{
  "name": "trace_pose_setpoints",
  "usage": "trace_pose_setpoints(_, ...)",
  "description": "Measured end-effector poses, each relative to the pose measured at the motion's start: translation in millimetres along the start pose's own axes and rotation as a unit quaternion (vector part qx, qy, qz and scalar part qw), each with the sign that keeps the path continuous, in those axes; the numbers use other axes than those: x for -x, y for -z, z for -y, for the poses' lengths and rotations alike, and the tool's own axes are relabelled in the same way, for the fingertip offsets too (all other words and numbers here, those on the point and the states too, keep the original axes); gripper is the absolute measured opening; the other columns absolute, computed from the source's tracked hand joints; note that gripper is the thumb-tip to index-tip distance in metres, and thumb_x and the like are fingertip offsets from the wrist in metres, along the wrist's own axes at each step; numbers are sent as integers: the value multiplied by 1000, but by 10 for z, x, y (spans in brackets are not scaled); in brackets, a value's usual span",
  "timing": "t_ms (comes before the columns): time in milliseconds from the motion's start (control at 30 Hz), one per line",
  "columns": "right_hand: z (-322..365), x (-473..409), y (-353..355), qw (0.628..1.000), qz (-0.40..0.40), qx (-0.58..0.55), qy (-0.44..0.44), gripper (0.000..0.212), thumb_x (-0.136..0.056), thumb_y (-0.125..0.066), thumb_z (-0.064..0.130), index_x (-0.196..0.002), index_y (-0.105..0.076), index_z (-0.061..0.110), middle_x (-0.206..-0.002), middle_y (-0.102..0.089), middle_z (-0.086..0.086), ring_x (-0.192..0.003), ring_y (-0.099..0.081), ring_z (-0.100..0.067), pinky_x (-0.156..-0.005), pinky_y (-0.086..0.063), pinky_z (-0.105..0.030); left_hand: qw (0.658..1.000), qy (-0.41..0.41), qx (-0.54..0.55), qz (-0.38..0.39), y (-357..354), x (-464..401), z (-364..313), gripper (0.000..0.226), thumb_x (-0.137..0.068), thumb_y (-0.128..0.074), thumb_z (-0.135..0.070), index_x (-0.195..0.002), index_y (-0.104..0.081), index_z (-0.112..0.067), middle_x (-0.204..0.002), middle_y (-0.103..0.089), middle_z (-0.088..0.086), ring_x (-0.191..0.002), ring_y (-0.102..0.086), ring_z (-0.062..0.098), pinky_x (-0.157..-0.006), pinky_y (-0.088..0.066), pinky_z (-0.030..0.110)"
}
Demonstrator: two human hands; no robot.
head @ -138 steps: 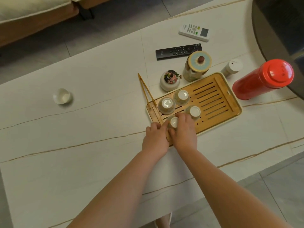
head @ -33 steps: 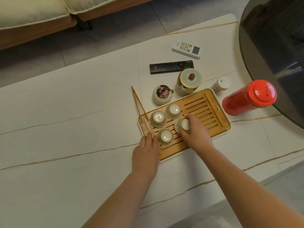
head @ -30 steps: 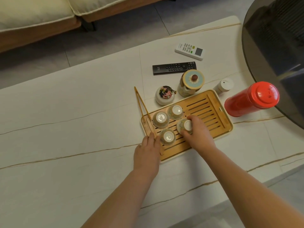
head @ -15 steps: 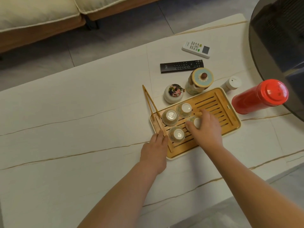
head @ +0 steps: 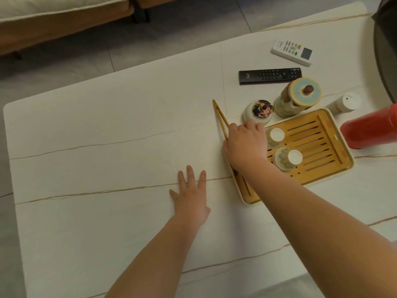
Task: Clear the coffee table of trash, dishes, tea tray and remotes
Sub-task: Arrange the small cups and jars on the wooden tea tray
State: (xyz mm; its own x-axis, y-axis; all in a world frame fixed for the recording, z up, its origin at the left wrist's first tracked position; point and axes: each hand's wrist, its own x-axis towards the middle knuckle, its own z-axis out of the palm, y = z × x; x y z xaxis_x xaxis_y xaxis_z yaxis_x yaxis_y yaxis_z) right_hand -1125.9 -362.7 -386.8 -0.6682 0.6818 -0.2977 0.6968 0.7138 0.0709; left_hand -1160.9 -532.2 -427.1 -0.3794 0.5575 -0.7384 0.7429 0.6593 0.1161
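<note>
The right hand [head: 245,145] is reaching across the left end of the slatted bamboo tea tray [head: 335,166], fingers curling down at the thin bamboo tongs [head: 220,118] lying along the tray's left edge. Whether that grip is actually clamping on the tongs I cannot tell; the fingertips are hiding the contact. The left hand [head: 191,196] is lying flat on the white marble-look bench [head: 107,168], fingers straight and spread, holding nothing, probably bracing the lean.

Two upturned small ceramic teacups [head: 287,158] are showing on the tray; the hand is covering whatever sits further left. Cups are sitting base-up, likely so they carry off with the tray in one go.

Just behind the tray are standing a small white lidded jar with a floral top [head: 258,112], a taller ceramic canister with a pale blue lid [head: 298,97] and a little white bottle [head: 343,104]. A red cylindrical flask [head: 369,130] is lying beside the tray's right end. Black remote [head: 269,75] and white remote [head: 292,52] are lying further back, apart from each other, both untouched.

Judging: loose tea things are being gathered onto the tray; the remotes are not yet cleared.
</note>
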Motion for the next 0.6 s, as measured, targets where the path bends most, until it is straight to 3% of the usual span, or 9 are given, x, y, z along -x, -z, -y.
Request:
trace_pose_setpoints(167,2,-25,-48,1000,-5,-2,-5,14,-88,-44,20,-99,-50,13,-91,-65,-7,-100,-48,-29,-82,-29,-38,999,-1,-36,3,-55,-16,-30,104,-86,-66,-21,-151,15,-23,-156,26,17,-144,17,44,-111,-21,64)
trace_pose_setpoints(367,-13,25,-87,1000,-9,1,-24,24,-87,-47,19,-110,-50,12,-105,-60,-8,-105,-45,-29,-87,-31,-37,999,-11,-35,33,66,-26,1,100,-87,-64,-17,-151,12,-23,-157,24,16,-144,16,43,-110,-25,63)
trace_pose_setpoints(500,-13,59,-107,999,-18,-18,-19,21,-82,-47,6,-101,-51,12,-94,-64,-7,-101,-46,-28,-87,-31,-37,998,-15,-44,43,71,-30,-4,100,-87,-64,-16,-151,13,-22,-156,26,16,-144,17,44,-110,-25,63)
trace_pose_setpoints(600,-32,110,-140,999,-41,-22,-10,15,-83,-48,6,-96,-54,11,-88,-65,-7,-97,-46,-29,-83,-29,-36,997,-16,-48,54,87,-35,-1,100,-87,-63,-15,-151,14,-22,-155,28,16,-144,19,44,-110,-25,64)
